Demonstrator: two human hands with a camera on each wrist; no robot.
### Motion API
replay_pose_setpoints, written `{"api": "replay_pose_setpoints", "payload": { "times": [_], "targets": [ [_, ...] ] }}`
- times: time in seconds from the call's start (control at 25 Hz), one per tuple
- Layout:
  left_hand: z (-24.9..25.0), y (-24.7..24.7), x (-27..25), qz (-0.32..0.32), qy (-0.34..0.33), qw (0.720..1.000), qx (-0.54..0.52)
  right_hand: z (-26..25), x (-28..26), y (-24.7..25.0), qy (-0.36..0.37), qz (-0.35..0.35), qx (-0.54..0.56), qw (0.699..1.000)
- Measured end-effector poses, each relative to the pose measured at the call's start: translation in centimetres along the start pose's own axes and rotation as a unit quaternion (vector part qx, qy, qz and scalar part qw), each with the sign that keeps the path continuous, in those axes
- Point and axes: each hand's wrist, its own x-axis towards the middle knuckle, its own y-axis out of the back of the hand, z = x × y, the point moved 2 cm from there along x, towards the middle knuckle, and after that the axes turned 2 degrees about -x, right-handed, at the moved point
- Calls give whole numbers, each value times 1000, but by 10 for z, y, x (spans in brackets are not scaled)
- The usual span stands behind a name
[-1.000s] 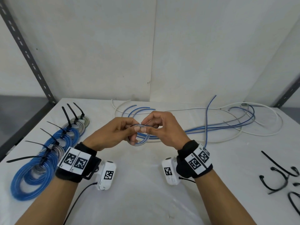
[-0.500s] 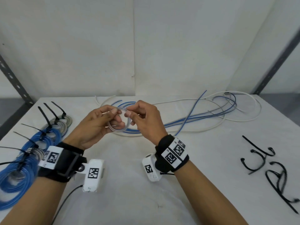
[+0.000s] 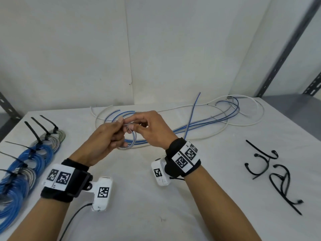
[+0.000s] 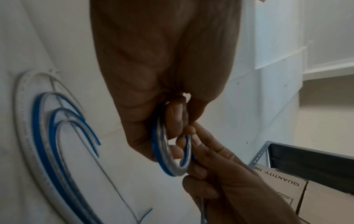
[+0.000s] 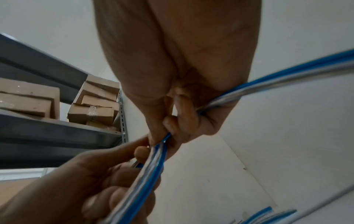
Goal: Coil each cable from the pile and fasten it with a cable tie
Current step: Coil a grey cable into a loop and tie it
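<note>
— Over the middle of the white table (image 3: pixel 156 214): left hand (image 3: pixel 104 138) and right hand (image 3: pixel 152 131) up close together, fingertips nearly meeting.

— Held between them?

— Small blue-and-clear cable coil (image 3: pixel 131 140), lifted off the surface. Left fingers (image 4: pixel 176 115) curled through the ring, gripping its near side. Right thumb and fingers (image 5: pixel 184 109) pinched on the strands at the top, with the loose length trailing away to the right.

— And the pile?

— Behind the hands, toward the wall: loose cables (image 3: pixel 199 124), blue and white, sprawled in long loops across the back of the table.

— Finished work?

— Far left: tied coils (image 3: pixel 26 162) in a row, mostly blue, black tie tails sticking up. Far right: spare black cable ties (image 3: pixel 271 173), lying apart from everything else.

— Off the table?

— Cardboard boxes (image 5: pixel 95 104) on a grey metal shelf, seen from the right wrist.
</note>
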Motion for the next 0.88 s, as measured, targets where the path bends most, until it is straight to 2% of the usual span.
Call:
{"api": "replay_pose_setpoints", "payload": {
  "times": [0.08,0.24,0.32,0.52,0.64,0.76,0.88],
  "targets": [
    [2,-4,1,-13,-34,999,21,-2,0,0,-1,10,12,1000],
    [11,-19,10,49,-116,992,-7,-5,-1,-1,-30,154,76,985],
    [11,-24,14,65,-142,987,-25,-3,0,-3,-20,192,93,977],
    [4,-23,14,101,-144,979,-104,-2,1,-5,-10,135,76,988],
    [6,-16,13,93,-84,990,-66,0,1,1,-4,113,46,992],
    [8,-5,11,20,-27,999,11,2,0,7,-10,44,6,999],
    [9,0,4,-51,-56,992,105,1,-2,13,-8,2,-1,1000]
  ]
}}
